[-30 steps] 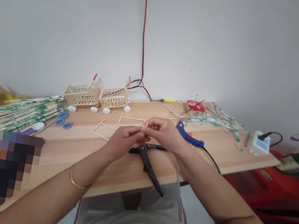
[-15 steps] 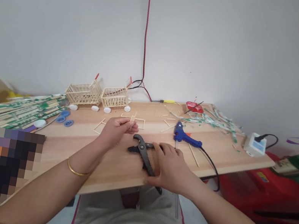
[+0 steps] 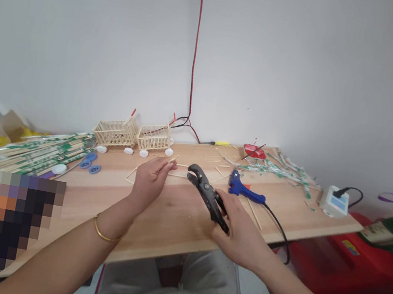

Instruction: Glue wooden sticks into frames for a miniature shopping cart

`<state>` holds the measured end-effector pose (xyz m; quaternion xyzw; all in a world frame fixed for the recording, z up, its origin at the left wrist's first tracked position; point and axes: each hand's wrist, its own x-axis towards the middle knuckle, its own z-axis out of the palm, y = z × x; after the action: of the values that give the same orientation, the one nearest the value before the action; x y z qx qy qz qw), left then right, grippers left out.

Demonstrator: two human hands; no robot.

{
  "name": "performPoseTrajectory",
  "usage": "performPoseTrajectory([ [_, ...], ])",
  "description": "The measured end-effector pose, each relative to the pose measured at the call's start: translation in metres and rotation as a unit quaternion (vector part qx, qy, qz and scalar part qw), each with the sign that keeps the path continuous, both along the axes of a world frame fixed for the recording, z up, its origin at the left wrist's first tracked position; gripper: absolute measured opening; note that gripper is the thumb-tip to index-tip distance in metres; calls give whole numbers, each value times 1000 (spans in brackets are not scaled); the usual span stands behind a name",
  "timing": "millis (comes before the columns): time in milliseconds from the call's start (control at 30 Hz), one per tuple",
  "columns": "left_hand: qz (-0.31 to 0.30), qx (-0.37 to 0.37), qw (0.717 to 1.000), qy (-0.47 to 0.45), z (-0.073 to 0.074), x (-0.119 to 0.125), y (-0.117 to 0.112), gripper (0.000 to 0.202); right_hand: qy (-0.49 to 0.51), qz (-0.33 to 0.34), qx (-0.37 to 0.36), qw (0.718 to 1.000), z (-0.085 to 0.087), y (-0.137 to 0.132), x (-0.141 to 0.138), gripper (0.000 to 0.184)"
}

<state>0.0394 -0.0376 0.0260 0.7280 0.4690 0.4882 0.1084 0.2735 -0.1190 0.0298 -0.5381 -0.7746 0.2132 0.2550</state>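
Wrapped around the handles of black cutters is my right hand, lifting them off the table with their curved jaws pointing toward my left hand. My left hand pinches short thin wooden sticks between thumb and fingertips; how many cannot be made out. Just behind it, a flat stick frame lies partly hidden on the table. Another small angled piece of joined sticks rests left of that hand. The blue glue gun lies beyond my right hand, on its side.
Two small stick carts with white wheels stand at the back left. Bundled wrapped chopsticks and blue discs lie left. Green-and-white wrapper scraps, a red dish and a white power socket sit at the right.
My right hand has closed round the cutters and raised them from the table, jaws turned up and left. My left hand still pinches the sticks. The view has shifted slightly.
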Motion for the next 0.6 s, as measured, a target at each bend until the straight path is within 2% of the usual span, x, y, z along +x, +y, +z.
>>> performPoseTrajectory([
  [133, -8, 47, 998, 29, 2, 4, -8, 25, 39, 3, 59, 997, -5, 4, -15, 58],
  [333, -15, 65, 997, 48, 2, 6, -14, 26, 36, -33, 63, 997, -6, 11, -32, 50],
  [600, -13, 121, 989, 83, 3, 6, -16, 24, 0, -48, 90, 995, -4, 13, -37, 49],
])
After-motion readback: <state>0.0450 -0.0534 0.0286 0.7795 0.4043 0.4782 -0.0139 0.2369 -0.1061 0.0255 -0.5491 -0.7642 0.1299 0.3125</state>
